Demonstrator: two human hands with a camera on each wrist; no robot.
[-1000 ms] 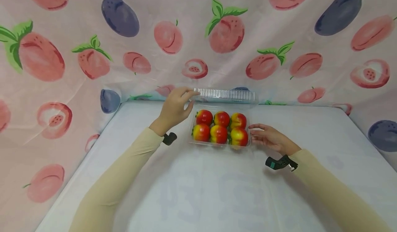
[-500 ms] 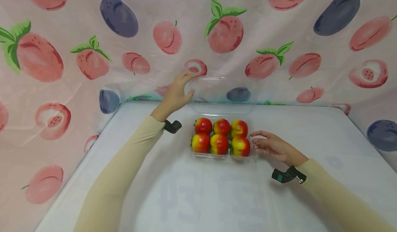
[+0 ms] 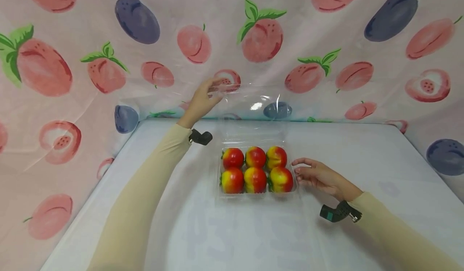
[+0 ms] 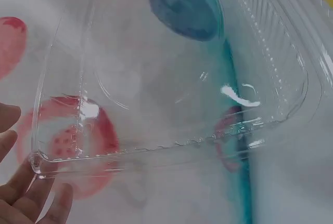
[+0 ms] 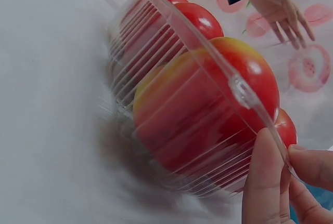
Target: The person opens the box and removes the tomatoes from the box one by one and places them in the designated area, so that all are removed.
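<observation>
A clear plastic clamshell container (image 3: 241, 195) stands on the table, holding two rows of round red-and-yellow fruits (image 3: 255, 180) with small green leaves. Its transparent lid (image 3: 256, 106) is swung up at the back, before the printed cloth. My left hand (image 3: 202, 102) is at the lid's left upper corner, fingers loosely extended; in the left wrist view, the fingers (image 4: 37, 195) meet that corner. With thumb and a finger, my right hand (image 3: 322, 179) pinches the container's right rim, the rim lying between them in the right wrist view. The nearest fruit (image 5: 208, 109) shows through the ribbed wall there.
A white cloth covers the table (image 3: 203, 226). Behind it hangs a pink cloth (image 3: 224, 29) printed with peaches and plums, meeting the table just behind the lid. A black wrist mount (image 3: 340, 212) juts out below my right hand.
The container has slid nearer to me, with my right hand moving along at its side. The lid has swung to show its broad face, and my left hand has risen with its corner.
</observation>
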